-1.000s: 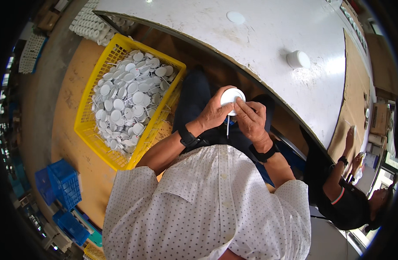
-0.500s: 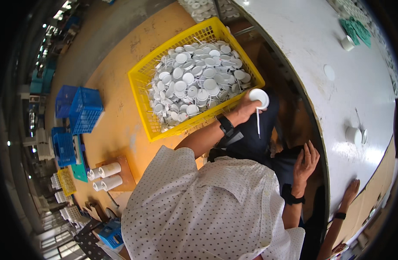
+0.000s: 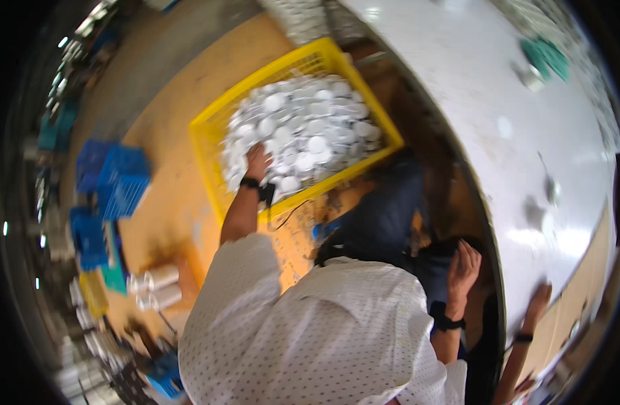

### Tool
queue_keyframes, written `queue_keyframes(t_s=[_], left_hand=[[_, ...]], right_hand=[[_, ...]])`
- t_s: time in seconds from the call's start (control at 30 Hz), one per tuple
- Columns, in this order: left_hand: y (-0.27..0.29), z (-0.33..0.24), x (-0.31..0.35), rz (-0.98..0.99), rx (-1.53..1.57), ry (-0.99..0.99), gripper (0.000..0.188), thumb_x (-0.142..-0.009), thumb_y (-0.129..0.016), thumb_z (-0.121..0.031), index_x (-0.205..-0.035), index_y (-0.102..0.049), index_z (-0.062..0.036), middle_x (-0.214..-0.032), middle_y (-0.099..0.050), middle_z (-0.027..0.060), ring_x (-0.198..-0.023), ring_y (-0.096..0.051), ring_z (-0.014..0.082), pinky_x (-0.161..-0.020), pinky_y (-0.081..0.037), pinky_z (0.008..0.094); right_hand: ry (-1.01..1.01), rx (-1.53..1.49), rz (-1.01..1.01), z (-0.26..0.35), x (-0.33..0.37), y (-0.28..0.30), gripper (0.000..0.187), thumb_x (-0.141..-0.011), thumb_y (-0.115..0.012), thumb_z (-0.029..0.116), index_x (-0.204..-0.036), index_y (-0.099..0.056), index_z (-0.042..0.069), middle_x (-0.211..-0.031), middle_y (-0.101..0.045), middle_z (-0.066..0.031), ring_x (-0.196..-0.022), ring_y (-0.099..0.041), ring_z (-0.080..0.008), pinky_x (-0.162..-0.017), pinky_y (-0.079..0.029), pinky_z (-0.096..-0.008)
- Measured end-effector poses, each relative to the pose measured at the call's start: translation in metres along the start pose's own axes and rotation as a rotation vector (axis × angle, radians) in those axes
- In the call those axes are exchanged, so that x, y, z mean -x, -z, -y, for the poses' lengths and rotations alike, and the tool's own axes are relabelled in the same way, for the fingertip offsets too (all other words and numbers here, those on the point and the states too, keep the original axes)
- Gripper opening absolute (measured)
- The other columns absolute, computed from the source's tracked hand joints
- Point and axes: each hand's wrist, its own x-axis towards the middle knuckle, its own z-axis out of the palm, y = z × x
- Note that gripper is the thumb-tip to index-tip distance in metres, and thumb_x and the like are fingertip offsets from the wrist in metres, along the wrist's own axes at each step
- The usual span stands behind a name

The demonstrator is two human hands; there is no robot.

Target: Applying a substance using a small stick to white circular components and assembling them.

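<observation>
Inside the yellow crate (image 3: pixel 212 162), my left hand (image 3: pixel 258 160) is over the left part of a heap of white round disc-shaped pieces (image 3: pixel 316 144). Motion blur smears its fingers, so whether they grip a piece is unclear. My right hand (image 3: pixel 464 266) is raised beside the edge of the white table (image 3: pixel 451 74), palm bare and fingers loosely apart. Dark bands circle both my wrists.
On the white table are a green cloth (image 3: pixel 546 57), a white cup-like piece (image 3: pixel 531 79) and a stemmed white piece (image 3: pixel 553 192). Another person's hand (image 3: pixel 539 300) lies at its right edge. Blue crates (image 3: pixel 124 181) and white cylinders (image 3: pixel 163 277) stand at left.
My left hand has swung left from the crate's near right corner into the heap. The white disc with a thin stem it held no longer shows in it. My right hand has barely moved.
</observation>
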Motion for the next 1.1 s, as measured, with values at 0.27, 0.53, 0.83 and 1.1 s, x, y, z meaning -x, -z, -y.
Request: queue_keyframes(t_s=[0.27, 0.53, 0.83, 1.1], left_hand=[[-0.102, 0.050, 0.081, 0.304, -0.243, 0.118, 0.029, -0.082, -0.066, -0.019, -0.098, -0.060, 0.0050, -0.094, -0.064, 0.0093, -0.084, -0.063, 0.0200, -0.059, -0.045, 0.0227], [-0.195, 0.037, 0.127, 0.571, -0.314, 0.043, 0.037, -0.090, -0.054, -0.032, -0.089, -0.062, 0.0044, -0.098, -0.064, 0.0165, -0.084, -0.063, 0.0199, -0.065, -0.046, 0.0264], [-0.195, 0.020, 0.159, 0.642, -0.389, 0.046, 0.034, -0.094, -0.043, -0.025, -0.107, -0.054, 0.0044, -0.107, -0.061, 0.0153, -0.085, -0.064, 0.0203, -0.061, -0.047, 0.0244], [-0.191, 0.028, 0.174, 0.656, -0.539, 0.003, 0.021, -0.091, -0.048, -0.012, -0.103, -0.058, 0.0025, -0.102, -0.062, 0.0109, -0.085, -0.063, 0.0173, -0.062, -0.049, 0.0236]], right_hand=[[-0.249, -0.049, -0.190, -0.024, -0.026, 0.073, 0.020, -0.075, -0.063, 0.001, -0.094, -0.064, 0.003, -0.094, -0.064, -0.0116, -0.078, -0.061, -0.0267, -0.070, -0.050, -0.0323], [-0.602, -0.112, -0.300, -0.129, -0.057, 0.147, 0.030, -0.084, -0.060, 0.014, -0.108, -0.060, -0.003, -0.099, -0.065, -0.0164, -0.086, -0.064, -0.0192, -0.073, -0.051, -0.0278], [-0.729, -0.278, -0.261, -0.214, -0.108, 0.107, 0.050, -0.079, -0.066, 0.024, -0.118, -0.052, -0.005, -0.114, -0.057, -0.0228, -0.104, -0.057, -0.0291, -0.086, -0.047, -0.0354], [-0.723, -0.276, -0.293, -0.234, -0.125, 0.081, 0.064, -0.075, -0.066, 0.030, -0.125, -0.046, -0.004, -0.122, -0.051, -0.0234, -0.111, -0.051, -0.0314, -0.091, -0.043, -0.0363]])
